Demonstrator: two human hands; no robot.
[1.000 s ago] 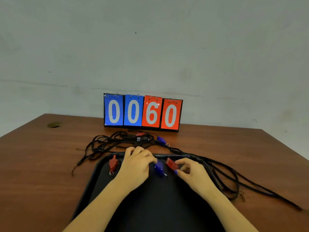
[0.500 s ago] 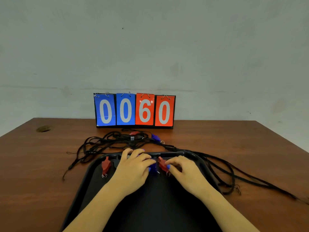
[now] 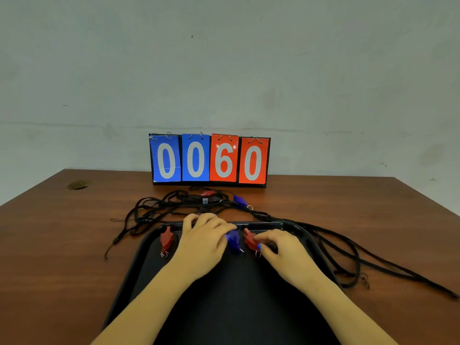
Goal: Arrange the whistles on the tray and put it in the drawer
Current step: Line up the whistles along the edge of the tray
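Observation:
A black tray (image 3: pixel 139 257) lies on the wooden table in front of me. Three whistles stand in a row along its far edge: a red whistle (image 3: pixel 166 240) on the left, a blue whistle (image 3: pixel 233 239) in the middle and a second red whistle (image 3: pixel 249 239) just right of it. My left hand (image 3: pixel 202 242) rests on the tray with its fingertips closed on the blue whistle. My right hand (image 3: pixel 282 250) pinches the right red whistle between thumb and forefinger. Beyond the tray, another red whistle (image 3: pixel 208 194) and another blue whistle (image 3: pixel 240 200) lie among black lanyards.
A tangle of black lanyards (image 3: pixel 159 207) spreads behind the tray and trails off past its right side (image 3: pixel 348 255). A flip scoreboard (image 3: pixel 209 159) reading 0060 stands at the table's back edge by the wall. A cable hole (image 3: pixel 77 185) sits at the far left.
My right hand has carried the red whistle toward the tray's far edge, close beside the blue one. My left hand stayed on the blue whistle. The view has tilted slightly.

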